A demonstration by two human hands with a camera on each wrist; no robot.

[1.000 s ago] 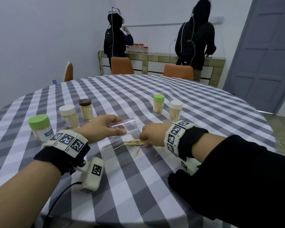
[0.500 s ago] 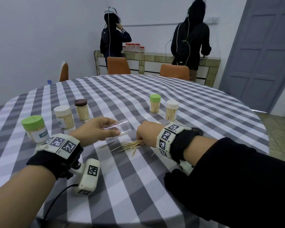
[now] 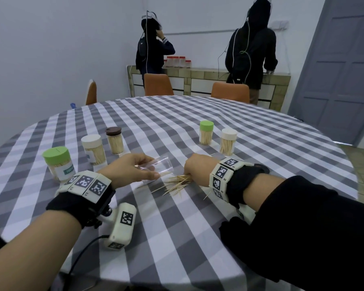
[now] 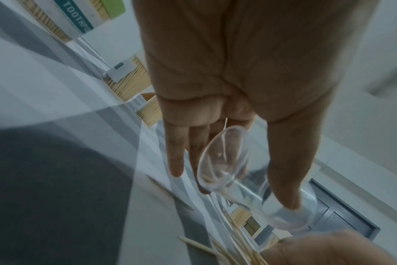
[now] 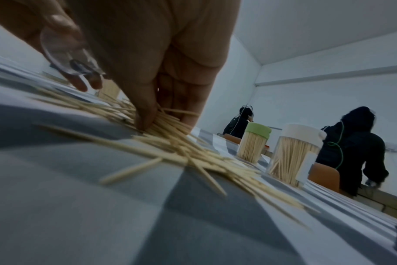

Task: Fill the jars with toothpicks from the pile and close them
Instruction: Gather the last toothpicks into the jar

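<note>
The likeliest slip was toothpicks (image 3: 176,183) scattering wider, since the right hand (image 3: 198,168) was only pinching a loose clump off the checked tablecloth (image 3: 177,238). The left hand (image 3: 128,171) gripped a clear, nearly empty jar (image 3: 158,168) tilted on its side (mouth towards the pile), just beside the right hand's fingers (image 5: 147,114).

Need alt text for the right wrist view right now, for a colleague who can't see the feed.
The right hand presses its fingertips into a pile of toothpicks scattered on a gray checked tablecloth. Behind it the left hand holds a clear empty jar; at right stand two filled, capped jars, green-lidded and white-lidded.
</note>
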